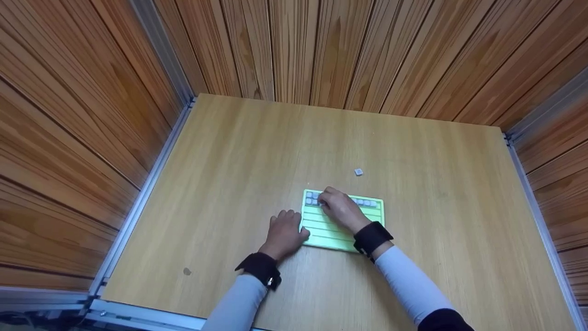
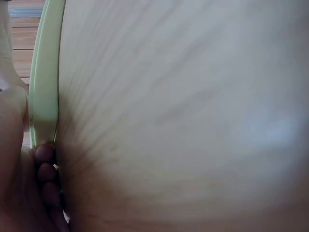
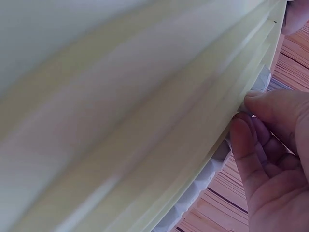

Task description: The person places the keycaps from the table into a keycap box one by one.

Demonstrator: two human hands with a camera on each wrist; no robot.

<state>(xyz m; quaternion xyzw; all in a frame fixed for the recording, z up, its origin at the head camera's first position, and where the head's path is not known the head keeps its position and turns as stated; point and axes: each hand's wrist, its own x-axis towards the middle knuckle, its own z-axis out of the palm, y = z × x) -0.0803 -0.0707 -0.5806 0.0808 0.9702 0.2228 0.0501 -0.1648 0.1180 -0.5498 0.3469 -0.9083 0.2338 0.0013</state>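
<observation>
A light green tray (image 1: 326, 232) with raised ridges lies on the table, with small whitish-blue square tiles (image 1: 366, 202) lined up along its far side. My right hand (image 1: 342, 209) is over that far side, thumb and forefinger pinching a small tile (image 3: 245, 107) at the row; the fingers hide most of it. Beside the tray's left edge, my left hand (image 1: 284, 232) rests on the table with relaxed fingers pointing forward. Its thumb reaches onto the tray's near left part. In the left wrist view, its fingertips (image 2: 47, 171) are right at the tray's side (image 2: 46, 96).
One loose whitish tile (image 1: 359, 172) lies on the wooden table (image 1: 248, 151) beyond the tray. A small dark spot (image 1: 187, 271) marks the table at near left. Wood-plank walls (image 1: 294, 50) and metal rails (image 1: 138, 207) border the tabletop.
</observation>
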